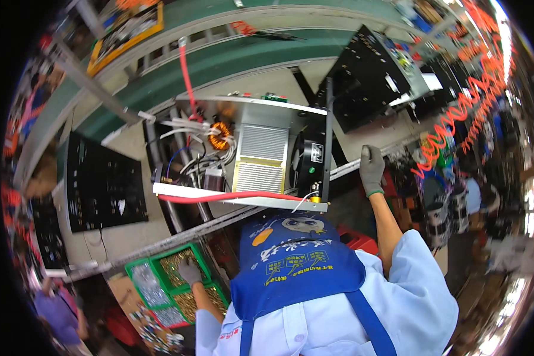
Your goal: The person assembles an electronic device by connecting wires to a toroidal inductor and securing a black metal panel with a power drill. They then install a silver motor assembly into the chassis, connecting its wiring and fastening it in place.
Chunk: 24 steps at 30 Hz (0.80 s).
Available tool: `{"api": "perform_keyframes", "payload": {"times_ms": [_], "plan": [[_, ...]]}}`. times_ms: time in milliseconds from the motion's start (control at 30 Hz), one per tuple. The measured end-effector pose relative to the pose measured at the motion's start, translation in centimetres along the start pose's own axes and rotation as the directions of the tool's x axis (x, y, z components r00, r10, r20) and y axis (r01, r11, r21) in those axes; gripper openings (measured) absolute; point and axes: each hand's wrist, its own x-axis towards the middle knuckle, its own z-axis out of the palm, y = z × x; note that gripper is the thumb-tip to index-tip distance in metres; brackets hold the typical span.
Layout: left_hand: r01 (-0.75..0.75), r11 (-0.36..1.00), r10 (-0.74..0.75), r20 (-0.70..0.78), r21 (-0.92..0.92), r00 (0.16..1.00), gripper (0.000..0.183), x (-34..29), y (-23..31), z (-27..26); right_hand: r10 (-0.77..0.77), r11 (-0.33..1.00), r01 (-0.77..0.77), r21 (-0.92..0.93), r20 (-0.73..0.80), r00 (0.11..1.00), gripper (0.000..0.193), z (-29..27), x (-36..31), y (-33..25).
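Nearest to us are a light blue shirt (424, 285) and a printed blue apron (299, 261), worn by the person at the line. Below the bench edge at left, we see the left hand (190, 271), in a grey glove, reaching into a green divided tray (161, 277); its fingers point down at the brass-coloured screws (174, 266) in a rear compartment, but we cannot tell how far they are parted or whether they grip any. Silver-coloured screws (143, 280) fill the compartment just beside it. At right, the right hand (372, 169), also gloved in grey, is raised by the metal rail (351, 168), apart from the open metal chassis, its fingers curled; we cannot tell whether anything is inside them, or whether the glove touches the rail. The chassis (258, 111) sits on the line directly in front of the apron, a red cable (231, 196) along its near wall. Inside it we make out a finned heatsink (261, 159), a copper-coloured toroidal coil (220, 136) at left and a black fan (305, 155) at right. Black panels stand to either side, one at left (104, 184) and another farther off at right (368, 80), near orange coiled hoses (451, 130). Beyond, a yellow-edged tray (93, 64) rests at upper left.
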Motion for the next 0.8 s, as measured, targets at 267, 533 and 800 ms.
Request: {"api": "perform_keyframes", "payload": {"times_ms": [267,533,800], "plan": [[0.249,0.931,-0.282,-0.095,-0.269,0.955,0.026,0.3,-2.7,-1.0,0.325,0.945,-0.301,-0.131,0.237,0.916,0.019,-2.8,-8.4,3.8],[0.459,0.522,-0.634,0.033,-0.718,0.772,0.026,0.7,-0.5,-0.5,0.446,0.891,-0.336,-0.305,0.458,0.769,0.030,-2.7,-5.6,10.0],[0.267,0.930,-0.264,-0.044,0.253,0.963,0.020,-2.6,-0.2,-5.8,0.503,0.814,-0.144,-0.563,0.560,0.659,0.037,-2.2,3.5,25.3]]}}
